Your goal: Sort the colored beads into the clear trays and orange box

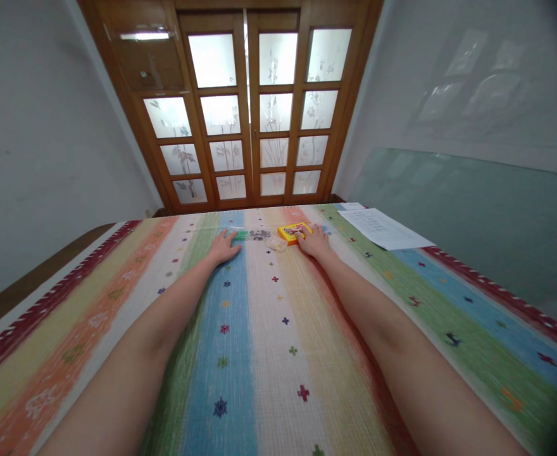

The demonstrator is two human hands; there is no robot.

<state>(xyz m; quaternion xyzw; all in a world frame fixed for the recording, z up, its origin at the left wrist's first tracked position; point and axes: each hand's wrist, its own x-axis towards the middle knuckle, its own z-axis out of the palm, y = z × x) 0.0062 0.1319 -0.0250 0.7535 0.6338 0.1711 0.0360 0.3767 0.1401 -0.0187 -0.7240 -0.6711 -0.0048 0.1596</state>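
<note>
Closest to me, the striped cloth runs under both forearms and out to the far end of the table, where everything I'm touching sits. At full stretch, my left hand lies palm down and loose, with its fingers spread. Its fingertips are at the near end of a clear packet holding green and grey bits, and it grips nothing. My right hand has its fingers on the near corner of the yellow box. From this far off I cannot tell whether they pinch it or only rest on it. Both the box and the packet lie close to the far edge, with a small pale piece just in front of them, between my hands. I see the reach as the main risk: with arms this extended I have little control, and a push instead of a pull could slide the box or the slick packet off the far side. The cloth could also bunch or drag under my forearms and carry the loose pale piece with it. A sheet of paper lies near my right wrist, and a careless sweep could brush it off.
</note>
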